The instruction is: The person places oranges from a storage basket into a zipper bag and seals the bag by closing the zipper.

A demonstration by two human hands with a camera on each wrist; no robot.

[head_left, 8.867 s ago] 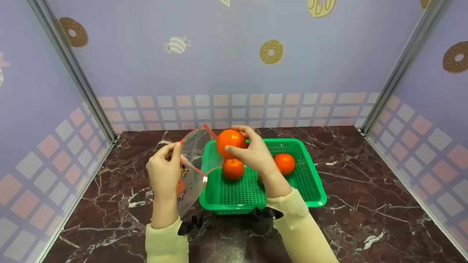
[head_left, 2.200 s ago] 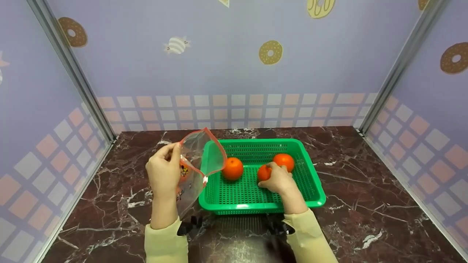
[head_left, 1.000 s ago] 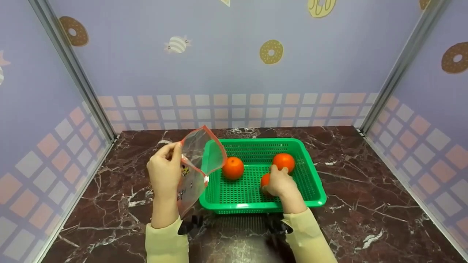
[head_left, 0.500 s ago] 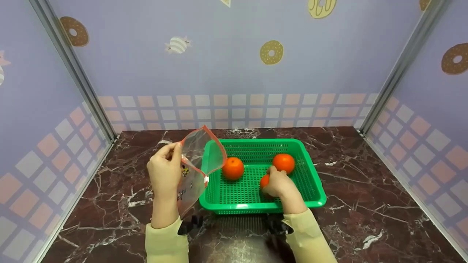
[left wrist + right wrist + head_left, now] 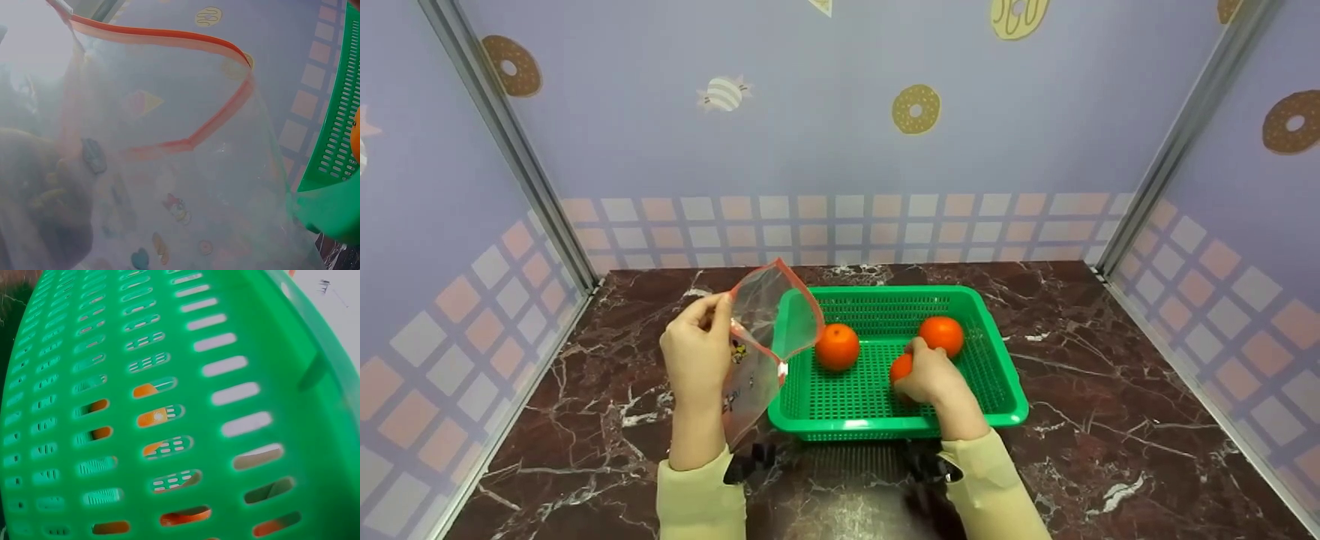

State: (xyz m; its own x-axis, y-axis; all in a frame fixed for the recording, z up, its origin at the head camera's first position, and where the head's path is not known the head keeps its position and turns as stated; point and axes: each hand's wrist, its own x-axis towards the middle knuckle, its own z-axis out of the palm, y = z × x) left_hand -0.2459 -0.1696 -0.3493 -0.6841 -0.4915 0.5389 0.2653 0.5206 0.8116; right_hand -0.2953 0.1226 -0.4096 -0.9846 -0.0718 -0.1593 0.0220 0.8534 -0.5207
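Note:
In the head view my left hand (image 5: 697, 349) pinches the edge of a clear zip bag (image 5: 754, 390) with a red-trimmed mouth, a white slider and cartoon prints. The bag's mouth gapes towards the basket, and its lower left part is hidden behind the hand. My right hand (image 5: 934, 375) reaches into the green basket (image 5: 855, 424), its fingers curled over an orange (image 5: 900, 367) that they partly cover. A second orange (image 5: 941, 337) lies just behind that hand, and a third orange (image 5: 837, 346) sits at the left, close to the bag's mouth.
The basket stands on a dark marbled tabletop (image 5: 1110, 420). Patterned walls (image 5: 840, 150) enclose the back and both sides. In the right wrist view the slotted basket wall (image 5: 180, 371) fills most of the picture, with bits of orange showing through.
Earlier my right hand held an orange at the bag's mouth; later orange showed through the bag. That hand has since moved into the basket onto another orange. My left hand stays put.

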